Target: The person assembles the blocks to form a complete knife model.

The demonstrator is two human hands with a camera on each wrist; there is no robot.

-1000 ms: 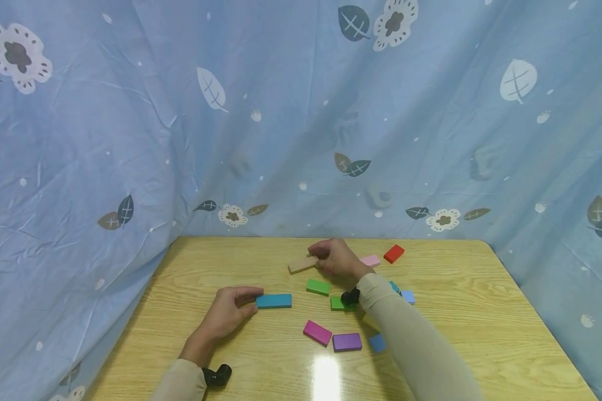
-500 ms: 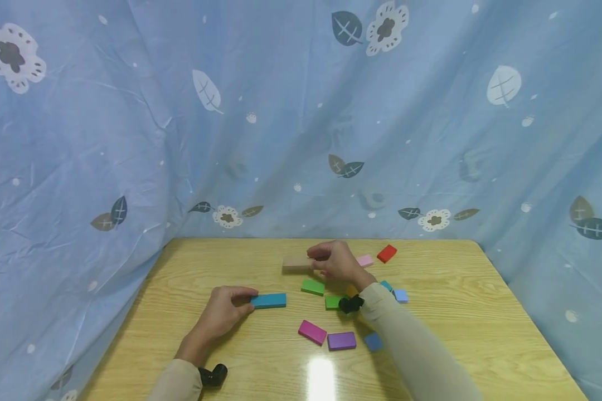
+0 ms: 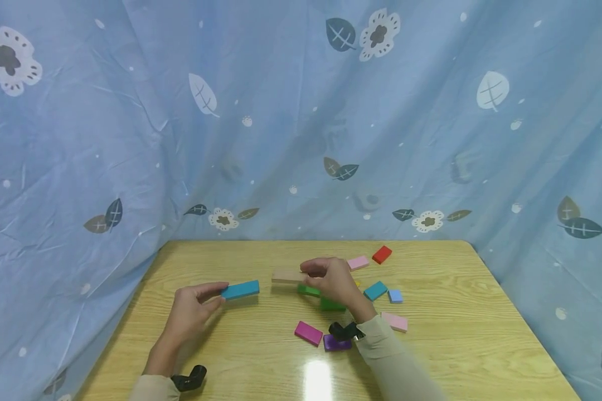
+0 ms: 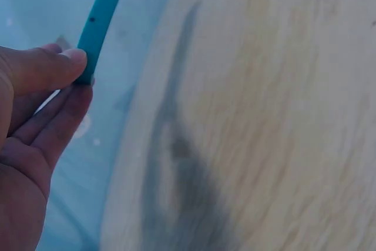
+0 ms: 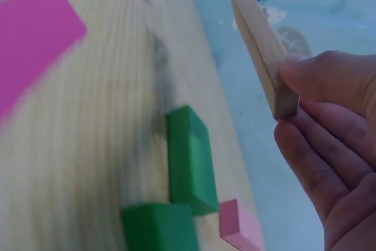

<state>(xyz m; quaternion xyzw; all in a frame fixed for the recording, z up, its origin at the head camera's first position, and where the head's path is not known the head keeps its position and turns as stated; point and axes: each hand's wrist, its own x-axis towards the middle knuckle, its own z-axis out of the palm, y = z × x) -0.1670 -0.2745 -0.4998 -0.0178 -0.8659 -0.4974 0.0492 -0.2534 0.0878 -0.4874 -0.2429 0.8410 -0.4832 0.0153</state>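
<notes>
My left hand (image 3: 188, 312) pinches one end of a long blue wooden block (image 3: 241, 289) between thumb and fingers, the block pointing right. In the left wrist view the same blue block (image 4: 101, 24) slants upward from the fingertips, above its shadow on the table. My right hand (image 3: 333, 281) pinches the right end of a plain wood-coloured block (image 3: 287, 276), its free end facing the blue one with a gap between them. The right wrist view shows that plain block (image 5: 264, 57) held above the table. Two green blocks (image 3: 333, 304) lie under the right hand, partly hidden.
On the wooden table (image 3: 251, 367) lie a magenta block (image 3: 308, 333), a purple block (image 3: 337, 343) partly behind the right wrist camera, pink blocks (image 3: 394, 322), a teal block (image 3: 375, 291), a small light-blue block (image 3: 395, 296) and a red block (image 3: 382, 254). A blue patterned curtain (image 3: 281, 139) surrounds the table.
The left hand has lifted the blue block and moved it left. The right hand has brought the plain block nearer and slightly left, turning it roughly level.
</notes>
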